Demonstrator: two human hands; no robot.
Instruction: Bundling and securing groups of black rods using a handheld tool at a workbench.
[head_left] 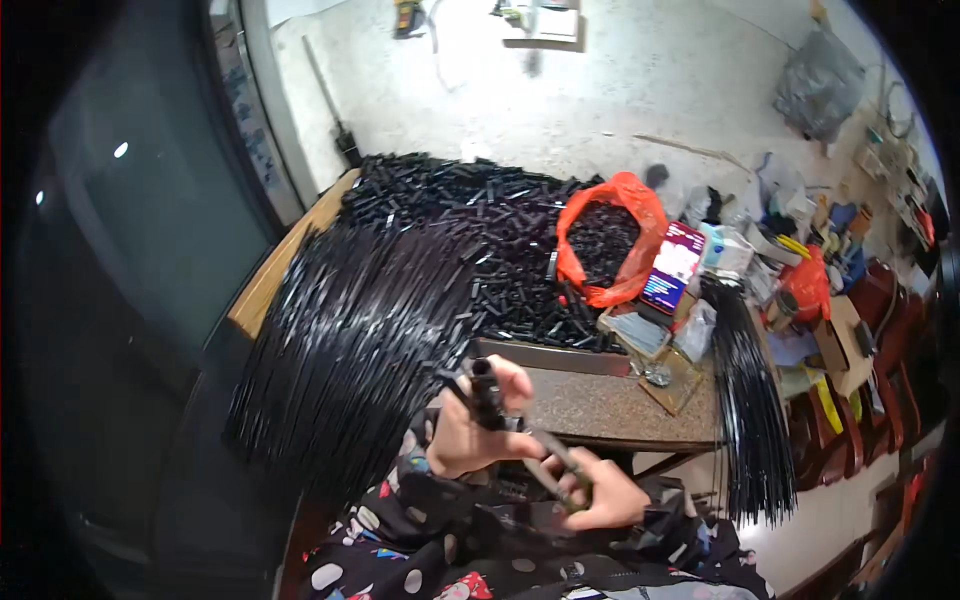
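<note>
Head view has the left hand point(468, 438) closed around a black tubular piece point(486, 398), held over the near edge of the speckled tabletop point(575, 402), its round end facing up. Close beside it, the right hand point(608, 497) grasps a blurred, curved greyish strip point(562, 458); its exact kind I cannot tell. Beyond the hands, a low brown tray wall point(560, 359) fronts a heap of short black pieces point(515, 270). Long black strips point(350, 340) fan out leftward, while another black bundle point(748, 410) hangs over the table's right side. A red plastic bag point(570, 235) surrounds small black bits point(603, 245), next to a lit smartphone point(674, 266).
</note>
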